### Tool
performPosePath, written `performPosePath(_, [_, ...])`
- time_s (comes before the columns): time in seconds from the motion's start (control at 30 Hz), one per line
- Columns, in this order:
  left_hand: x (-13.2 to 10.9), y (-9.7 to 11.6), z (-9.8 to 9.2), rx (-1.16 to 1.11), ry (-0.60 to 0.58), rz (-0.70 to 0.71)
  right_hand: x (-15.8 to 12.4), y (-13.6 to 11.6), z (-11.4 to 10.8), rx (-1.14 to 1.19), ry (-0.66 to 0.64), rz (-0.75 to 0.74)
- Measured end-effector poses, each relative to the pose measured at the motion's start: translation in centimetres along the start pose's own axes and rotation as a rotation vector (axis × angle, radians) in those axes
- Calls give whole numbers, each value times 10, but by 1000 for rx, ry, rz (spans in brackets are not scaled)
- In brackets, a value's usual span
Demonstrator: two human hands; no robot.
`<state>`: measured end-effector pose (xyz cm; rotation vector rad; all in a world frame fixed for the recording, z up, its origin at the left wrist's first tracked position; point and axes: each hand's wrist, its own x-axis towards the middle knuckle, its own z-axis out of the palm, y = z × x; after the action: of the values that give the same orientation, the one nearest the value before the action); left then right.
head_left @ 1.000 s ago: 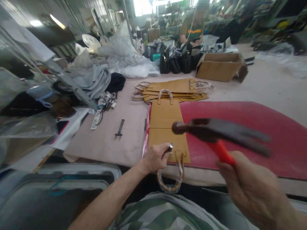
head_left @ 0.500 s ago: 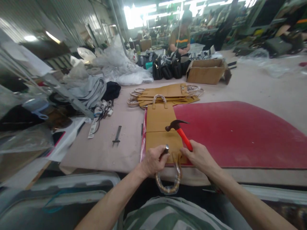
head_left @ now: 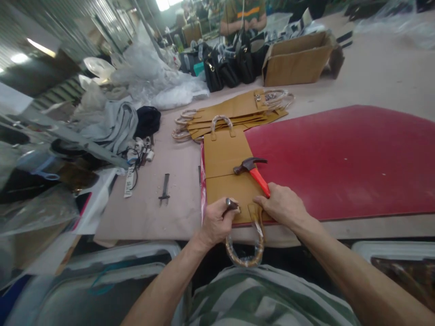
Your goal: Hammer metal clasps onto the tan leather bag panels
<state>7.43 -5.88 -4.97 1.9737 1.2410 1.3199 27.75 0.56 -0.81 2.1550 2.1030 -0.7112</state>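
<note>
A flat tan bag panel [head_left: 226, 163] lies on the left end of a red mat [head_left: 340, 158], its wrapped ring handle [head_left: 246, 251] hanging over the table's near edge. My left hand [head_left: 217, 222] is closed round a small metal punch [head_left: 231, 203] that stands on the panel's near edge. My right hand [head_left: 282, 206] grips the red handle of a claw hammer [head_left: 253, 168], whose dark head lies low over the panel. Its fingers also rest by the handle tab.
A stack of similar tan panels [head_left: 234, 113] lies beyond. A cardboard box [head_left: 299, 59], black bags [head_left: 231, 72], plastic wrap [head_left: 156, 81] and grey cloth [head_left: 112, 127] crowd the far left. A dark tool [head_left: 164, 188] lies on the table. Another person sits at the far end.
The hammer has come down from a raised swing to rest low on the panel. My right hand has dropped beside the left, and my view has tilted down.
</note>
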Motion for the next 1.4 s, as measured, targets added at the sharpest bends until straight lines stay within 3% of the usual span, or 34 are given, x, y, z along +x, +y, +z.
performPosePath(0.13, [-7, 4, -6, 27, -93, 266, -1, -3, 1, -42, -9, 21])
performPosePath(0.2, [-9, 4, -9, 13, -32, 177, 0, -3, 0, -65, -11, 19])
performPosePath(0.3, [-11, -2, -16, -54, 174, -176, 0, -2, -1, -79, -16, 10])
performPosePath(0.37, [-14, -7, -21, -57, 195, -274, -1, -2, -1, -83, -19, 7])
performPosePath(0.53, [-21, -11, -27, 40, 127, -202, 0, -1, -1, -97, -12, -11])
performPosePath(0.8, [-10, 1, -19, 19, 130, -79, 0, -1, -1, -115, -8, -10])
performPosePath(1.4, [-8, 2, -16, 42, 63, -57, 0, 0, 0, -123, -10, -14])
